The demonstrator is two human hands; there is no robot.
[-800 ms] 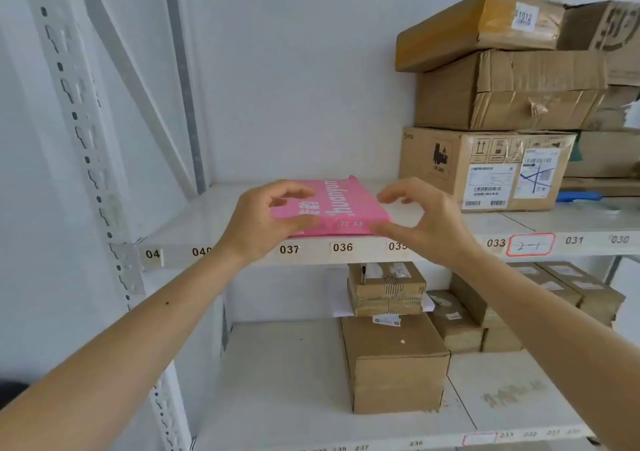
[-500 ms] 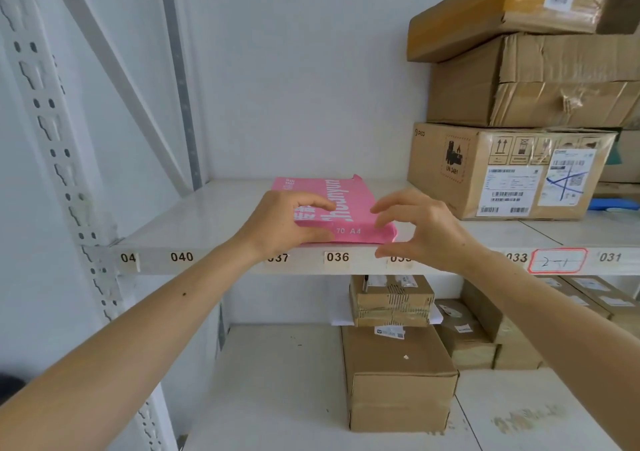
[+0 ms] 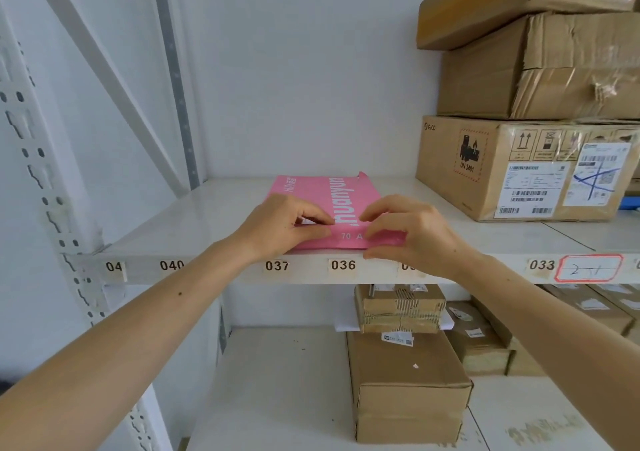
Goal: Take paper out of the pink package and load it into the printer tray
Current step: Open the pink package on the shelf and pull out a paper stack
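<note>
A pink package [image 3: 329, 194] of paper with white lettering lies flat on the upper white shelf [image 3: 207, 215], its near end at the shelf's front edge. My left hand [image 3: 280, 225] grips the package's near left corner, thumb and fingers pinched on it. My right hand [image 3: 412, 232] holds the near right corner, fingers on top and thumb at the shelf edge. The far end of the package looks torn open. No printer is in view.
Three stacked cardboard boxes [image 3: 526, 166] stand on the same shelf to the right. Number labels [image 3: 343, 265] run along the shelf front. Several brown boxes [image 3: 405, 388] sit on the lower shelf. A perforated metal upright [image 3: 41, 180] stands at the left.
Both hands have closed in on the package's near corners. My right hand, apart from it before, now touches it. The view has come closer to the shelf.
</note>
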